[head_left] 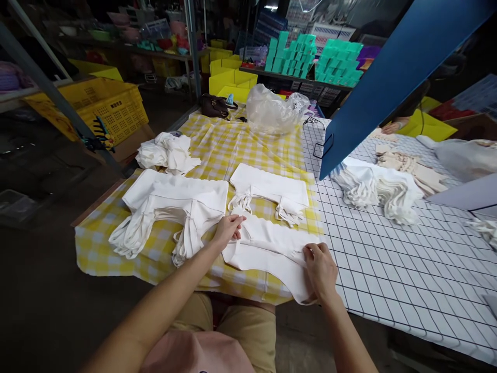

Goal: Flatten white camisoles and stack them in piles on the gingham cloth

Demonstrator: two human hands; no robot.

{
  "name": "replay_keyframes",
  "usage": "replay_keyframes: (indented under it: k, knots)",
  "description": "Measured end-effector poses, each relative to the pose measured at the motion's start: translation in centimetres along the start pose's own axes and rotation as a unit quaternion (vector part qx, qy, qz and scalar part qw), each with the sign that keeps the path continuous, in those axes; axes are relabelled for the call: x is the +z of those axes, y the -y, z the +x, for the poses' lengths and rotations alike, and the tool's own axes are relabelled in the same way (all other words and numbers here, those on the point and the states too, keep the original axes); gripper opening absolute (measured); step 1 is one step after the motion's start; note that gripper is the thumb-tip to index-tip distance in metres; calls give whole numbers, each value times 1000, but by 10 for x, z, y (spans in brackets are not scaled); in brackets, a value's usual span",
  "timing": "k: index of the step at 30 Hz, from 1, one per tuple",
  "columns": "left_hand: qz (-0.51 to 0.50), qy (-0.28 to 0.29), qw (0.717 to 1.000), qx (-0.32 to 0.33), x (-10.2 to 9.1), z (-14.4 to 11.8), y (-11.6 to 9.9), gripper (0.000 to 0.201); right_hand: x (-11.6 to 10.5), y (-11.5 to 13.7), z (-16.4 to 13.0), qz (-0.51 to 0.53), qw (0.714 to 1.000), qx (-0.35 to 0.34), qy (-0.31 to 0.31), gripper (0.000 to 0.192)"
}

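A white camisole [267,243] lies spread and partly folded on the yellow checked cloth in front of me. With fingertips pinched, my left hand [230,229] grips its upper left edge. My right hand [321,265] is closed on the fabric at its right end. Just beyond is a small stack of white camisoles [272,187], their straps hanging toward me. To the left sits a thicker stack of the same kind [178,187], straps gathered in two bunches. Behind that stack is a crumpled heap of white garments [166,153].
The yellow checked cloth [248,145] adjoins a white grid cloth [373,259]. A blue slanted panel [388,88] rises at right, beside more stacked white garments [376,186]. A clear plastic bag [272,109] and dark handbag [214,106] stand behind. Another person's hand [391,127] shows far right.
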State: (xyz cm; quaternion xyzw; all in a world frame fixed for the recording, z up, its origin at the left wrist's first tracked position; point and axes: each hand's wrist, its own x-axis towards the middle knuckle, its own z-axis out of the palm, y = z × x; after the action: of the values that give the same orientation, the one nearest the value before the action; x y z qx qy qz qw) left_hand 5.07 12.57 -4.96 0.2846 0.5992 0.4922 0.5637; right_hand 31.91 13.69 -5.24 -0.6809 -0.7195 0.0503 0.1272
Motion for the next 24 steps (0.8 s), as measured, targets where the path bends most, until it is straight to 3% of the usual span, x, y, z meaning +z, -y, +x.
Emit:
replay_keyframes:
  k: [5,12,18,24]
  knots:
    - [-31,7,999,9,-2,-8,-6,31,-3,2,-2,31,999,20,-6,26]
    - [26,38,997,58,-20,-64,-19,35,-27,3,-29,195,976,88,-43,39]
    - [8,117,993,-24,-44,-99,-8,37,-44,-5,-69,409,884,222,43,46]
    - [-65,156,981,-93,-46,-121,-15,39,-54,-3,-86,513,811,278,46,45]
